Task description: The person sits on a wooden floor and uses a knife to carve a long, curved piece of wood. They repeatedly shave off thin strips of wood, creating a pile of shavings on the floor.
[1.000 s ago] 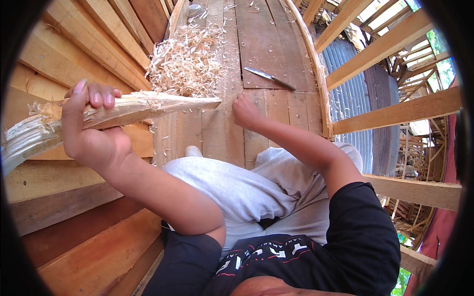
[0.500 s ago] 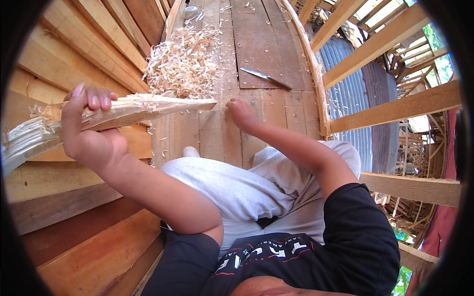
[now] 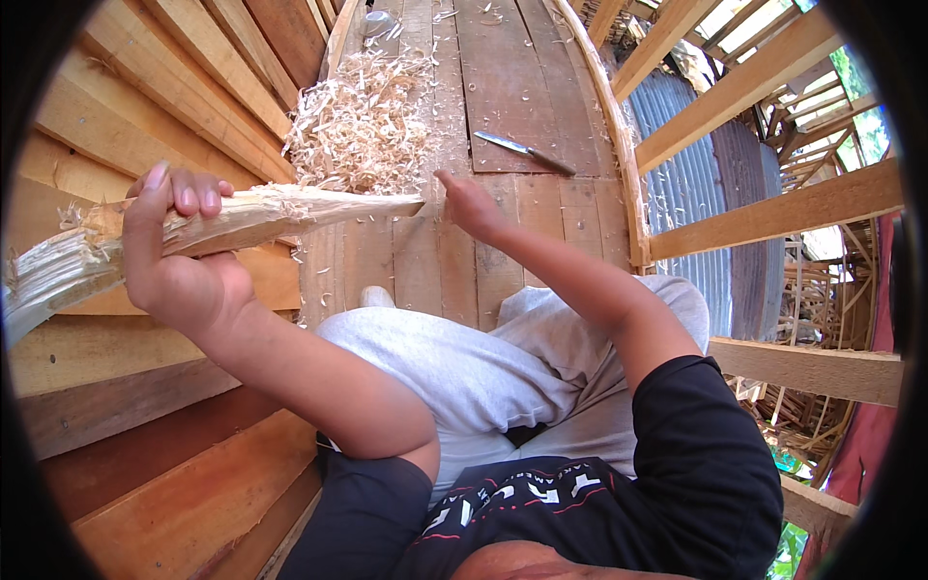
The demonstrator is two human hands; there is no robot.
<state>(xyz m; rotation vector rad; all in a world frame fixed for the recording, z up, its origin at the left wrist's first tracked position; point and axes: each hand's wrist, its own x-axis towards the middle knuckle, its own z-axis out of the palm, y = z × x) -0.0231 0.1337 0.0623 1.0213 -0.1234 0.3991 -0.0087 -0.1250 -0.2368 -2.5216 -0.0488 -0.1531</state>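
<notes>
- Wooden plank floor (image 3: 503, 58) is carrying a shavings pile (image 3: 362, 126) far left.
- Left hand (image 3: 174, 261) is clamping the half-whittled wood piece (image 3: 242, 217).
- Right hand (image 3: 474, 203) is reaching empty toward the knife (image 3: 527, 153).

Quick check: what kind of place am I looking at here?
Likely an open-air woodworking spot on a plank floor: a heap of shavings, a knife, and a whittled stick in the left hand.

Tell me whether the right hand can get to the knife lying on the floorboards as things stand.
Probably yes. The right hand is empty and stretched out over the boards, and the knife lies just beyond it on bare planks with nothing between them. The pile of wood shavings sits off to the left, clear of that path.
</notes>
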